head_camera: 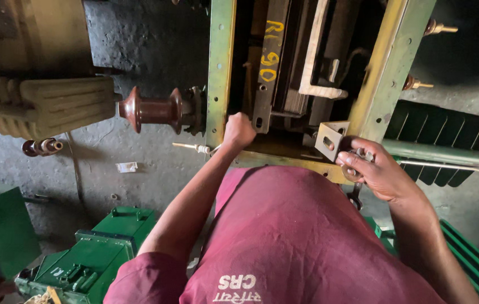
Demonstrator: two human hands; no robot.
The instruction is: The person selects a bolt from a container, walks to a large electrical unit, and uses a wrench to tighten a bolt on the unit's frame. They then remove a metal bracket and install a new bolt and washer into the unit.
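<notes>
I stand over an open transformer tank with a yellow-green rim (219, 67); its dark core and windings (301, 62) sit inside. My left hand (238, 130) is a closed fist at the rim's near left corner, against a dark metal strip (267, 84). Nothing shows in that fist. My right hand (377, 171) grips a metal spanner (356, 197) at the near right corner, just beside a grey lug bracket (329, 141) with a hole. My maroon shirt (295, 236) fills the lower middle and hides the rim's near edge.
A brown porcelain insulator (149, 110) sticks out from the tank's left side. A cream ribbed tank (54, 104) stands at left, green metal boxes (99, 253) at lower left, green cooling fins (447, 132) at right. Grey concrete floor (138, 186) lies below.
</notes>
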